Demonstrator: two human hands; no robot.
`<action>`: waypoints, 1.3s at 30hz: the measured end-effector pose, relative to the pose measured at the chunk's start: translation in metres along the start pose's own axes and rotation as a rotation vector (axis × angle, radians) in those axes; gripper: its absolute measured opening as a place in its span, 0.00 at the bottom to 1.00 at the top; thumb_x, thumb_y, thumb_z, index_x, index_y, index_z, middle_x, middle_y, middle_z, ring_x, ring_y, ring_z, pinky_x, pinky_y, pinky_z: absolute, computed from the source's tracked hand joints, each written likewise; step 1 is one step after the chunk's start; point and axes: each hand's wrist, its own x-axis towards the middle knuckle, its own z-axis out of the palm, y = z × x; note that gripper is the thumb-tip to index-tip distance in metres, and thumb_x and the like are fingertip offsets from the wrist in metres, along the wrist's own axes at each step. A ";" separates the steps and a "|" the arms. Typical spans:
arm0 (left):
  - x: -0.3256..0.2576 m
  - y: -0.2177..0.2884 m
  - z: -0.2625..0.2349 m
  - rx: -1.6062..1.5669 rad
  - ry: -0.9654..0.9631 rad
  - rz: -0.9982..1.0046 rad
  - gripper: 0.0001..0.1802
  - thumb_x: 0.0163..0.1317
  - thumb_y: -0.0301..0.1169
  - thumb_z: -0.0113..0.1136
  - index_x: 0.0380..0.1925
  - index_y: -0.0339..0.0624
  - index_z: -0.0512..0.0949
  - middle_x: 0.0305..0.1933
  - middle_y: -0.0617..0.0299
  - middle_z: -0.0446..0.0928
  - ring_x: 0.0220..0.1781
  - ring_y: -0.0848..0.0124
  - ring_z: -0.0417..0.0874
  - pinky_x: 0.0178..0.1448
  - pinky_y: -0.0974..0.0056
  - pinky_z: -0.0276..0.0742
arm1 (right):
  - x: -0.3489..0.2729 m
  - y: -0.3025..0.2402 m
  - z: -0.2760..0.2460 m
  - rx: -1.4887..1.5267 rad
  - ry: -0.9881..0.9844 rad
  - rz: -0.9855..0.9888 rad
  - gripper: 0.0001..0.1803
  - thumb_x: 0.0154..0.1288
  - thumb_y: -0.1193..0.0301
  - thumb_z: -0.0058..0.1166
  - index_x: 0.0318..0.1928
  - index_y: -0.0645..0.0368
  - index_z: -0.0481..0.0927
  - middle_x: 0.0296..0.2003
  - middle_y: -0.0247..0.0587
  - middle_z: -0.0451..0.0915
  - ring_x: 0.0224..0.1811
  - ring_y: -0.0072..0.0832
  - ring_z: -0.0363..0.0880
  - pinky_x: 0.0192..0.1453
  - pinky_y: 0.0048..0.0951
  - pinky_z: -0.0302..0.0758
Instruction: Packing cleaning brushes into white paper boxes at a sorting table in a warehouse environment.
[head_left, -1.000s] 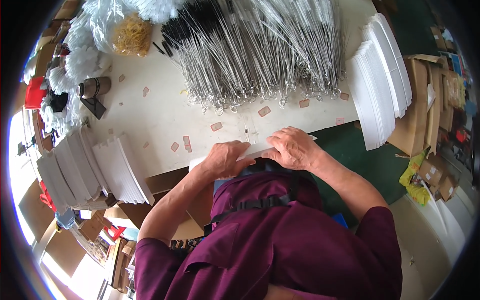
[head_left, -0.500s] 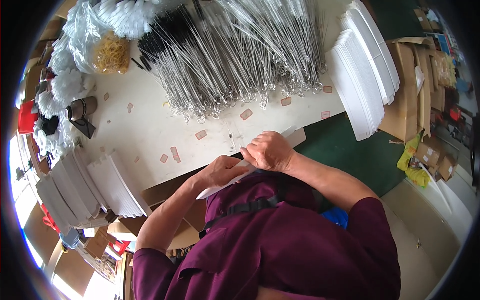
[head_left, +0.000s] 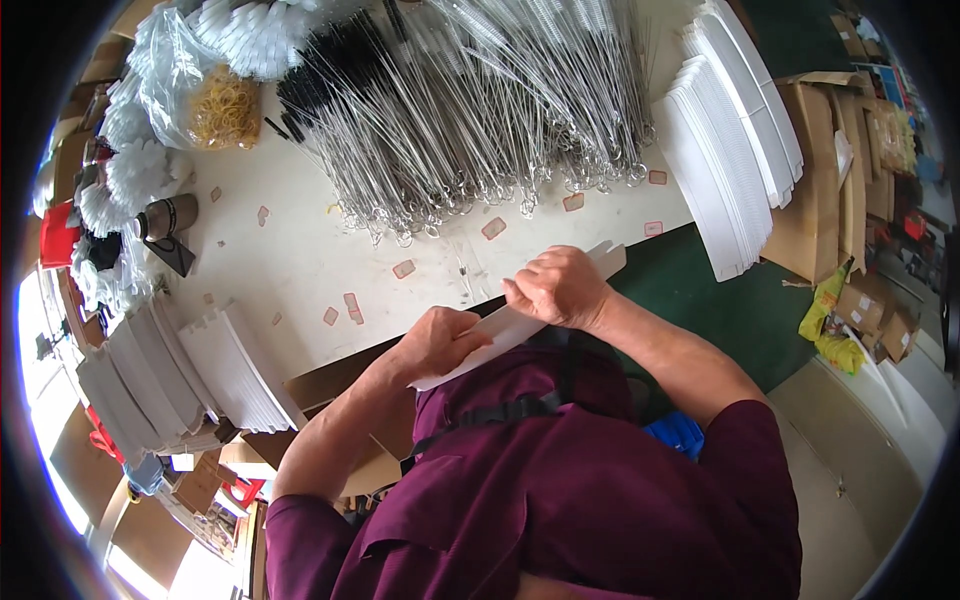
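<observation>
A long, narrow white flat carton point(head_left: 512, 325) slants in front of my body at the table's near edge, its far end up to the right. My left hand point(head_left: 440, 344) grips its lower left part, fingers curled round the edge. My right hand point(head_left: 558, 287) is closed over the carton further up, near its right end. On the table beyond lie many thin wire brushes point(head_left: 470, 120) with looped ends, some with black bristles and some with white. Whatever is under my fingers is hidden.
Stacks of flat white cartons stand at the right point(head_left: 715, 170) and at the left point(head_left: 235, 370). A bag of yellow rubber bands point(head_left: 224, 108) and a metal cup point(head_left: 168, 216) sit at the far left. Brown cardboard point(head_left: 805, 190) leans beyond the table's right edge.
My right hand has moved a little to the right and up, away from my left hand. More of the white carton shows between them.
</observation>
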 end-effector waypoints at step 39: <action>0.015 0.023 -0.018 0.092 0.256 -0.135 0.34 0.57 0.54 0.70 0.51 0.35 0.77 0.39 0.44 0.84 0.44 0.50 0.87 0.52 0.50 0.80 | 0.018 0.021 -0.047 0.043 0.304 0.268 0.06 0.65 0.71 0.64 0.34 0.58 0.79 0.24 0.38 0.79 0.26 0.37 0.80 0.32 0.37 0.75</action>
